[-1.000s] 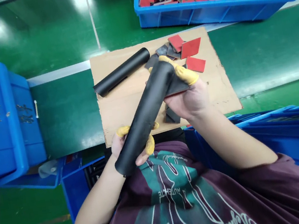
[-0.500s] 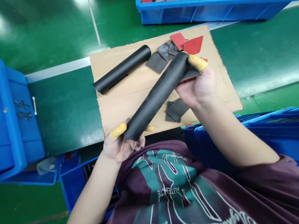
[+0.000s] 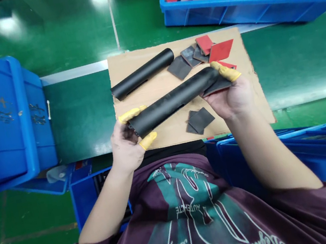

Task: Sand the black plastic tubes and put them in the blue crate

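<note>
A long black tube [image 3: 174, 99] is held nearly level over a brown cardboard sheet [image 3: 157, 87]. My left hand [image 3: 127, 140], with yellow finger cots, is closed round the tube's left end. My right hand [image 3: 230, 94] grips the tube's right end and also pinches a dark flat pad against it. A second black tube [image 3: 142, 74] lies on the cardboard behind. Red and grey diamond-shaped pads [image 3: 201, 51] are scattered at the cardboard's far right, and two dark pads [image 3: 200, 120] lie below the held tube.
A blue bin [image 3: 244, 8] full of red and grey pads stands at the back right on the green table [image 3: 80, 111]. A tall blue crate [image 3: 1, 111] sits on the left. More blue crates [image 3: 310, 143] are at my right side.
The held tube has swung from a steep diagonal to nearly level. My left hand slid to its left end and rose; my right hand moved right with the other end.
</note>
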Demonstrator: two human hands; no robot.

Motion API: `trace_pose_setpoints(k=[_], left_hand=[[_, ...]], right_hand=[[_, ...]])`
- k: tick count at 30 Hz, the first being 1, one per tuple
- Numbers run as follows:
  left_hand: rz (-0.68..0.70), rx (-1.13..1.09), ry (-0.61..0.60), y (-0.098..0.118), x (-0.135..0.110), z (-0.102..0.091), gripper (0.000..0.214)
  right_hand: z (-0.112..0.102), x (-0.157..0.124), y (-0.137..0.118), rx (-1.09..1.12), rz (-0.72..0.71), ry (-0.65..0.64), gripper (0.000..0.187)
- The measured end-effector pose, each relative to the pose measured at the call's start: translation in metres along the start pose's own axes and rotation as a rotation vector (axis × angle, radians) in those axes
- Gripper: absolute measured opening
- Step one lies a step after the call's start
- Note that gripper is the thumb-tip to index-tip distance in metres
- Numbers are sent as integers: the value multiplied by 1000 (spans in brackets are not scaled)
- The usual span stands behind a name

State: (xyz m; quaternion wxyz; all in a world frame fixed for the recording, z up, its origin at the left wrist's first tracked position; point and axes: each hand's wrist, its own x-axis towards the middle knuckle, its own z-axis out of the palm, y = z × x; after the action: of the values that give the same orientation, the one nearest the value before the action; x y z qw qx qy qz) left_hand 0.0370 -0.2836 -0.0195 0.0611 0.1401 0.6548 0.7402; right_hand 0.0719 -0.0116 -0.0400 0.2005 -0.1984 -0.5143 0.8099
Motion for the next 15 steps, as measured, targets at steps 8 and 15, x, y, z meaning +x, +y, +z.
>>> trace_pose_setpoints(k=[8, 15], left_hand=[[-110, -126, 39, 6, -12, 11, 73], [-148, -255, 186, 9, -8, 20, 57]], right_hand=[[8, -8, -5, -39, -110, 22, 25], [16, -21, -19, -22, -126, -50, 34]])
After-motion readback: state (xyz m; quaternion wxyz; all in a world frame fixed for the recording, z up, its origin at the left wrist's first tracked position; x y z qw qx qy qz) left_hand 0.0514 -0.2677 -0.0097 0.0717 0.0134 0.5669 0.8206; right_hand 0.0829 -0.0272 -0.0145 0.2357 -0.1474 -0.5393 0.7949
